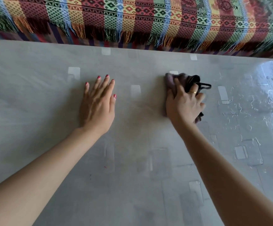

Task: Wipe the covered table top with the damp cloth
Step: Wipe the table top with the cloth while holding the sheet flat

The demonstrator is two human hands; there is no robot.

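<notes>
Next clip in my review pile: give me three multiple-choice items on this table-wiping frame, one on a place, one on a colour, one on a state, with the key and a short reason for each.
1. Where is the cloth relative to the left hand?
A. To its right
B. Under it
C. To its left

2. What colour is the cloth?
A. Bright yellow
B. Dark purple and black
C. White

3. How does the left hand lie on the table cover?
A. Curled in a fist
B. Pinching the cover's edge
C. Flat, fingers straight

Key:
1 A: the cloth sits under the right hand, right of the left hand.
2 B: the bunched fabric shows purple at its left end and black at its right.
3 C: the palm is down with the fingers extended, holding nothing.
</notes>
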